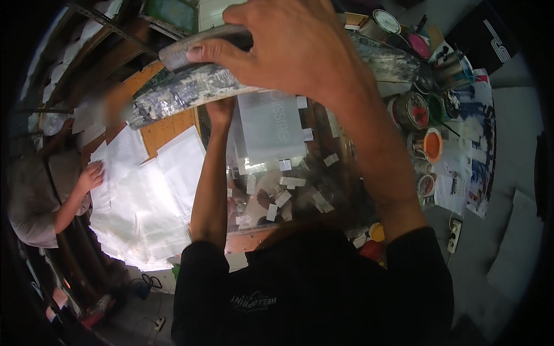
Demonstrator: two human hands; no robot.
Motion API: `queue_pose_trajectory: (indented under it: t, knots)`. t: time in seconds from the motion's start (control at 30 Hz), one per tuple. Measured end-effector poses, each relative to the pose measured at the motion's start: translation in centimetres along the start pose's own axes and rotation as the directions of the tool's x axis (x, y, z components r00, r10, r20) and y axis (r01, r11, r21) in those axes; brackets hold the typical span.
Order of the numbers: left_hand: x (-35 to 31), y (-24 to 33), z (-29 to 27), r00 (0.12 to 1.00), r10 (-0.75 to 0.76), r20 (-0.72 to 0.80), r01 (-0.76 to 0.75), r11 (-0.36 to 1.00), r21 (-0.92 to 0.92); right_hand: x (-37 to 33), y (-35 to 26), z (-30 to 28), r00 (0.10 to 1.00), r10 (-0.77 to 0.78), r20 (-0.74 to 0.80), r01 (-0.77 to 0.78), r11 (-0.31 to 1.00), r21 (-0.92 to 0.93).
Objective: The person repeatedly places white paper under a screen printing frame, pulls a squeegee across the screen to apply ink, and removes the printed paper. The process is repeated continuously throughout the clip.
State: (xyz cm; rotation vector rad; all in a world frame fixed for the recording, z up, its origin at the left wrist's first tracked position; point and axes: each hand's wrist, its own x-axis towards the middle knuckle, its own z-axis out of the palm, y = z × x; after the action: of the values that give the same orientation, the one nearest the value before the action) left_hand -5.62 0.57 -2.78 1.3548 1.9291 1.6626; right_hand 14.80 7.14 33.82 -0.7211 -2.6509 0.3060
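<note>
My right hand (288, 49) is high in front of me, its thumb and fingers closed round a worn grey bar that looks like a squeegee (179, 53). Right below it, a paint-smeared, tape-covered frame edge (184, 95) runs across the view, tilted up above the table. My left hand (221, 109) reaches beneath that edge; its fingers are hidden behind the frame. Beside it, a translucent whitish sheet (268, 130) with faint printed lettering lies on the glass tabletop (311, 173). Small white tabs (292, 182) are stuck around the sheet.
Stacks of white sheets (144, 213) cover the left side, where another person's hand (90, 176) touches them. Along the right stand several paint tins, including an orange one (433, 145) and a red-stained one (411, 109). A power strip (455, 236) hangs at the lower right.
</note>
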Motion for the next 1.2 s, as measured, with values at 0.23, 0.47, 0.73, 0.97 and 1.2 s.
queue_pose_trajectory:
  t: [0.23,0.47,0.73,0.97,1.2]
  knots:
    - [-0.7,1.3,4.5,0.988,0.088,0.127,-0.122,0.948,0.293,3.4,0.6,-5.3,0.917,0.230,0.327,-0.283,0.951,0.125]
    - [0.8,-1.1,-10.1,0.948,-0.300,-0.107,0.310,0.945,0.102,5.4,0.4,-3.6,0.927,0.369,0.075,-0.364,0.929,-0.070]
    - [-1.8,-2.2,-35.8,0.849,0.240,-0.470,0.282,0.547,0.788,5.0,1.0,-2.2,0.973,0.208,-0.097,-0.212,0.977,-0.028]
    - [-20.9,6.1,-11.5,0.956,-0.119,0.269,-0.156,0.571,0.806,4.5,-0.4,-2.0,0.977,0.201,-0.066,-0.204,0.977,-0.054]
    - [-15.9,8.0,5.6,0.909,0.021,0.417,-0.290,0.749,0.596,3.8,-1.3,-2.7,0.949,0.239,0.204,-0.258,0.964,0.070]
